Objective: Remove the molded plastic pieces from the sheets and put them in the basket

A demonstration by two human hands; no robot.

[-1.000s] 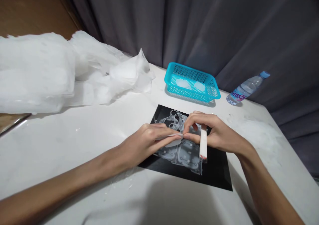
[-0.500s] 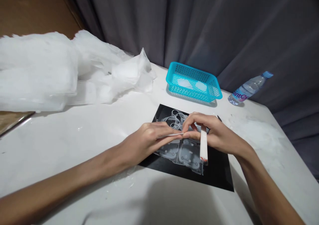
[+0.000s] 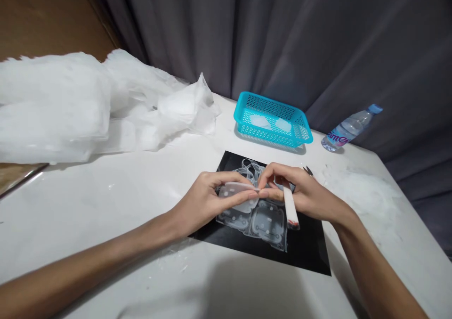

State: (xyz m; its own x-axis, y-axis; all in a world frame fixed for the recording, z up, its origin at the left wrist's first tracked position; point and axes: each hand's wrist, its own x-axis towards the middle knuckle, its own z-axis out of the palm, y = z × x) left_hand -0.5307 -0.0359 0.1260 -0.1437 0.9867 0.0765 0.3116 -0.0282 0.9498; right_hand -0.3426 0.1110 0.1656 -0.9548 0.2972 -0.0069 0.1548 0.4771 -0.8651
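My left hand (image 3: 215,196) pinches a thin translucent plastic piece (image 3: 235,192) with small round marks, between thumb and fingers. At the piece's right edge, the thumb and forefinger of my right hand (image 3: 293,187) meet my left fingertips. A white stick-like handle (image 3: 290,208) with an orange-marked end is tucked in the right hand and slants down. Dark pointed tips (image 3: 308,171) show behind that hand; whether they belong to the handle I cannot tell. Below lie more translucent moulded pieces (image 3: 270,222) and thin clear strips (image 3: 249,167) on a black sheet (image 3: 307,253).
A turquoise perforated basket (image 3: 271,137) holding white translucent pieces stands behind the sheet. To its right is a water bottle (image 3: 351,128). Crumpled white plastic bags (image 3: 70,107) fill the left rear of the white table (image 3: 116,201). A grey curtain (image 3: 282,36) hangs behind.
The plastic piece, seen edge-on before, has tilted so its flat face shows. My left thumb and fingers have spread around it. The white handle's lower end has swung slightly right.
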